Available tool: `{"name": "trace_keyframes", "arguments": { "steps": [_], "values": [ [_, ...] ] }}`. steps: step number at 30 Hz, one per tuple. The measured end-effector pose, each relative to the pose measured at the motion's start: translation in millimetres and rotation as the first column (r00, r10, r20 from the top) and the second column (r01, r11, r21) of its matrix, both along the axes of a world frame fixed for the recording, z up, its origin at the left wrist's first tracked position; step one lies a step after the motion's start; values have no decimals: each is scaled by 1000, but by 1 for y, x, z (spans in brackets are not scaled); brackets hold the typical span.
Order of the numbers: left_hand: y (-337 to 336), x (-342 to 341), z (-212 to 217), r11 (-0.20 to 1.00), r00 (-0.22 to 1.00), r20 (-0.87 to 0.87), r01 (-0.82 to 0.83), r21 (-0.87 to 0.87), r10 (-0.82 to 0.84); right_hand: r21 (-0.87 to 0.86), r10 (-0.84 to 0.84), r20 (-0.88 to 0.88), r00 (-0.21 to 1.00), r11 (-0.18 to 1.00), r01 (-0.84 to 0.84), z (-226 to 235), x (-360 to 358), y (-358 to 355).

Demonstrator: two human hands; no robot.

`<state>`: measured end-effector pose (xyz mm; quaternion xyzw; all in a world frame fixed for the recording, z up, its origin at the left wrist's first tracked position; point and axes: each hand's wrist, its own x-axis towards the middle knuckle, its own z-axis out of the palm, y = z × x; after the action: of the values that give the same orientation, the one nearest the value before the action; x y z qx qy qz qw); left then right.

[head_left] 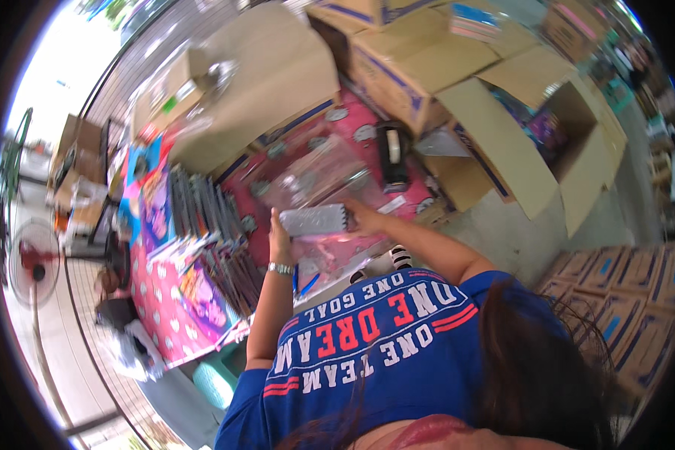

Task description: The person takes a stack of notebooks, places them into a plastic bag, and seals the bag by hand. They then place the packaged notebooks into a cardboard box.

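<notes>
Between my two hands is a silvery-grey rectangular bundle [313, 220] with a notched dark edge at its right end; its exact kind I cannot make out. My left hand [280, 241], below a wrist with a metal watch [280, 268], presses on the bundle's left end. At the right end, the fingers of my right hand [361, 219] grip it. Clear plastic bags [315, 171] lie just beyond the bundle on the pink patterned table cover [157, 289]. A black device like a large stapler or tape dispenser [392, 156] stands farther right. Near my left wrist lies a blue pen [308, 284].
Rows of thin colourful booklets [202, 206] stand at the left. Open cardboard flaps [277, 71] rise at the back, and an open carton [532, 135] with packs inside sits at the right. Flat cartons [615, 292] are stacked lower right; a fan [36, 262] stands far left.
</notes>
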<state>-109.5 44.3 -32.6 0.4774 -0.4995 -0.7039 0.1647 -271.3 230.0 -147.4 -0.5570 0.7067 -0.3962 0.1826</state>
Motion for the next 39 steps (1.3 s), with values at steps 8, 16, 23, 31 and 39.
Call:
{"name": "trace_keyframes", "arguments": {
  "steps": [8,16,23,31,39],
  "values": [
    [50,-62,170,884,819,-388,467,25,-422,-263,-372,175,912,874,408,238,-33,114],
    [127,-59,368,460,-229,-549,346,-818,-804,-794,-848,389,361,-109,598,408,-88,262],
    [150,-62,395,257,-551,-516,480,-839,-656,-548,-874,415,-253,-462,698,370,-167,346],
    [163,-70,405,-50,-759,-300,400,-915,-578,-616,-765,-113,-634,-447,649,277,-321,406],
    [165,27,449,-368,-630,271,26,-929,-728,-996,-990,-75,-122,68,66,451,-199,304]
  ]
}}
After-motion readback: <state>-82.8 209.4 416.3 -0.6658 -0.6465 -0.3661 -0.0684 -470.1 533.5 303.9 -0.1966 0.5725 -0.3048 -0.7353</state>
